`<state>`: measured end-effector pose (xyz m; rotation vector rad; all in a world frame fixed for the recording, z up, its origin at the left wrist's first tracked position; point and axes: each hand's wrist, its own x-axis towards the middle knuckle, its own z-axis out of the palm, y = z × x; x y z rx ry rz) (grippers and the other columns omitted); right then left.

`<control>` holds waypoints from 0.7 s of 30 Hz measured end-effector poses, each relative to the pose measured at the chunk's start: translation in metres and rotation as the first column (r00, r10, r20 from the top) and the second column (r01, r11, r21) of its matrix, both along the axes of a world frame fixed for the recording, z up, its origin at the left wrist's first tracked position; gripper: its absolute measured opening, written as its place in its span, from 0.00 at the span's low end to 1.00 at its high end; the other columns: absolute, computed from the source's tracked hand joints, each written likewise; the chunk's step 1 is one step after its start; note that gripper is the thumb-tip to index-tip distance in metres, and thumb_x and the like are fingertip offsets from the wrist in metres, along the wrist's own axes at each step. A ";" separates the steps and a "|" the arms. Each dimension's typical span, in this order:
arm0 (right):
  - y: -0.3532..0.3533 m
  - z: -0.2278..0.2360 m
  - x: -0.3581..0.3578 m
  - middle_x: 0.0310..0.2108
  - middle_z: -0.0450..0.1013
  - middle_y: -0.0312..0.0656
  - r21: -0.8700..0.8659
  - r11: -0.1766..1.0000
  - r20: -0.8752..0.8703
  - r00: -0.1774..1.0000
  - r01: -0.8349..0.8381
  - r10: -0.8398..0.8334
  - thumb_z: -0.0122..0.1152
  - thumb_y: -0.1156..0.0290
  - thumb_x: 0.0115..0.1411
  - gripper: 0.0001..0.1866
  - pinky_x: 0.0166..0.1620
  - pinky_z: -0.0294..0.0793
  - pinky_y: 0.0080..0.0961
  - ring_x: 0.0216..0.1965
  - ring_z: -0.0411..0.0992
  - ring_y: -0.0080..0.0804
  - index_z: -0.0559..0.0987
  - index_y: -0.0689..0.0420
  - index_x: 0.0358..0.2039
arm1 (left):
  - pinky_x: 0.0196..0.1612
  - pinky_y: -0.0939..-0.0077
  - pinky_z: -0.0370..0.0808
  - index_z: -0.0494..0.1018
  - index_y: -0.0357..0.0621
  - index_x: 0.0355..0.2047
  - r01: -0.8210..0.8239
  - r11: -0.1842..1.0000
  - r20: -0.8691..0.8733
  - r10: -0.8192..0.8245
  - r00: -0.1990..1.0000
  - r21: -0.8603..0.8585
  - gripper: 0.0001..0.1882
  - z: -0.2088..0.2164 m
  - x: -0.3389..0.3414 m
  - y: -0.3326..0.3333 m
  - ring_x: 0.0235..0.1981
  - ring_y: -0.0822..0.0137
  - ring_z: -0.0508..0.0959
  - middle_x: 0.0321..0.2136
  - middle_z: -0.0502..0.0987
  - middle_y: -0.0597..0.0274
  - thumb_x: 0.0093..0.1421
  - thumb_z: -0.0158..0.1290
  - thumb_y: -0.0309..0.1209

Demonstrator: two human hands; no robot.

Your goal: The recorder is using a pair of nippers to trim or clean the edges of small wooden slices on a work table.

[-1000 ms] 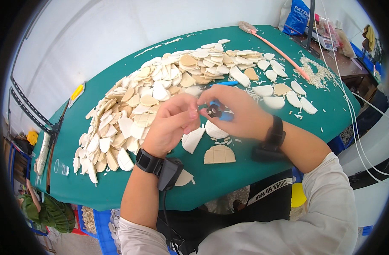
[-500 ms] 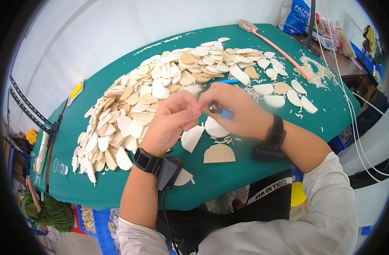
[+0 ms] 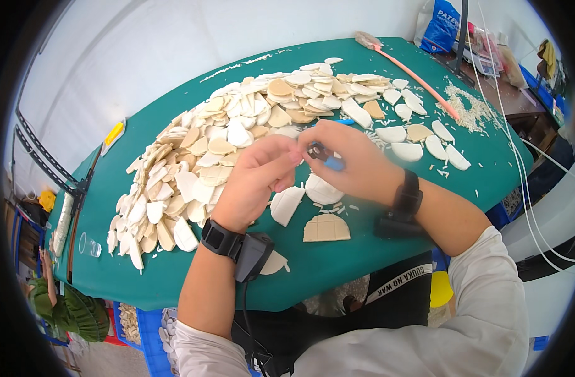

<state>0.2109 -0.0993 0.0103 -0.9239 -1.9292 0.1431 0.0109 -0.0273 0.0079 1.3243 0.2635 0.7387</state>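
Note:
My left hand [image 3: 260, 182] is closed, thumb and fingertips pinched together; whatever is in the pinch is too small or hidden to name. Beside it, almost touching, my right hand [image 3: 359, 166] is wrapped round a blue-handled tool [image 3: 334, 164] with a dark metal part; its working end is mostly covered by fingers. Below the hands lie scored, half-round pale pieces: a white one [image 3: 287, 205], a rounded white one [image 3: 323, 190] and a cream one [image 3: 326, 229]. Another pale piece [image 3: 274, 262] shows beside my left wrist. Small white strips lie around them.
A large heap of white and beige pieces [image 3: 227, 135] covers the table's [image 3: 193, 276] left and middle. Loose pieces [image 3: 405, 151] lie to the right, near a pink-handled brush [image 3: 419, 81] and white scraps [image 3: 468, 108]. White cables [image 3: 519, 160] hang at right. Another person [image 3: 80, 314] is at lower left.
Both hands keep almost the same pose, with slight finger movement. The whole view has shifted slightly. The pieces on the table lie as before.

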 end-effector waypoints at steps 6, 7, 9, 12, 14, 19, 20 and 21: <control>-0.003 0.004 0.002 0.40 0.75 0.44 -0.067 0.996 0.095 0.995 0.050 -0.043 0.64 0.78 0.58 0.18 0.44 0.78 0.32 0.40 0.78 0.39 0.75 0.57 0.49 | 0.27 0.83 0.59 0.77 0.41 0.39 0.015 1.000 0.002 -0.015 1.000 0.011 0.05 -0.002 -0.001 0.003 0.23 0.81 0.63 0.24 0.70 0.75 0.66 0.57 0.29; -0.003 0.003 0.002 0.39 0.74 0.44 -0.057 0.997 0.096 0.995 0.044 -0.039 0.64 0.78 0.57 0.18 0.43 0.78 0.32 0.40 0.78 0.40 0.75 0.57 0.49 | 0.27 0.83 0.59 0.77 0.41 0.39 0.015 1.000 0.003 -0.015 1.000 0.012 0.05 -0.002 0.000 0.002 0.23 0.81 0.63 0.24 0.70 0.75 0.66 0.57 0.29; -0.003 0.004 0.004 0.39 0.74 0.44 -0.047 0.998 0.097 0.995 0.039 -0.034 0.65 0.78 0.57 0.18 0.43 0.78 0.32 0.40 0.78 0.40 0.75 0.57 0.49 | 0.26 0.83 0.58 0.76 0.41 0.38 -0.029 1.000 -0.034 0.029 0.999 -0.010 0.04 0.001 0.001 -0.001 0.23 0.81 0.63 0.23 0.69 0.75 0.66 0.56 0.28; -0.002 0.005 0.005 0.38 0.74 0.43 0.023 0.999 0.174 0.983 0.048 -0.051 0.65 0.78 0.55 0.20 0.43 0.78 0.33 0.40 0.77 0.40 0.75 0.56 0.49 | 0.26 0.84 0.58 0.76 0.41 0.38 -0.012 1.000 -0.027 0.012 1.000 0.012 0.04 0.001 0.000 0.000 0.22 0.81 0.63 0.22 0.69 0.75 0.66 0.55 0.26; -0.001 0.002 0.004 0.36 0.72 0.39 -0.004 1.000 0.089 0.996 0.030 -0.030 0.64 0.80 0.54 0.17 0.41 0.73 0.32 0.36 0.73 0.37 0.76 0.53 0.44 | 0.26 0.84 0.58 0.76 0.40 0.38 -0.035 0.999 -0.031 0.035 0.999 -0.010 0.03 0.001 0.001 -0.001 0.22 0.80 0.63 0.22 0.69 0.75 0.65 0.55 0.26; 0.001 0.004 0.006 0.36 0.73 0.42 0.103 0.994 0.180 0.981 0.047 -0.065 0.66 0.78 0.52 0.19 0.39 0.76 0.34 0.38 0.76 0.42 0.76 0.56 0.46 | 0.26 0.84 0.58 0.76 0.39 0.34 -0.089 0.996 -0.071 0.090 0.993 0.016 0.03 0.003 -0.002 0.000 0.22 0.81 0.63 0.22 0.70 0.74 0.64 0.55 0.26; 0.003 0.003 0.006 0.35 0.73 0.42 0.165 0.985 0.206 0.974 0.057 -0.090 0.66 0.78 0.52 0.18 0.38 0.76 0.34 0.37 0.76 0.42 0.76 0.56 0.45 | 0.26 0.84 0.58 0.76 0.39 0.34 -0.089 0.996 -0.074 0.090 0.993 0.011 0.03 0.004 -0.001 0.000 0.22 0.81 0.63 0.22 0.70 0.74 0.64 0.55 0.26; 0.003 0.002 0.005 0.35 0.73 0.42 0.203 0.977 0.198 0.974 0.067 -0.108 0.66 0.79 0.51 0.18 0.38 0.76 0.35 0.35 0.76 0.42 0.76 0.56 0.43 | 0.27 0.82 0.58 0.74 0.38 0.35 -0.117 0.993 -0.086 0.118 0.989 0.015 0.03 0.004 -0.001 0.000 0.21 0.79 0.63 0.21 0.69 0.71 0.62 0.51 0.22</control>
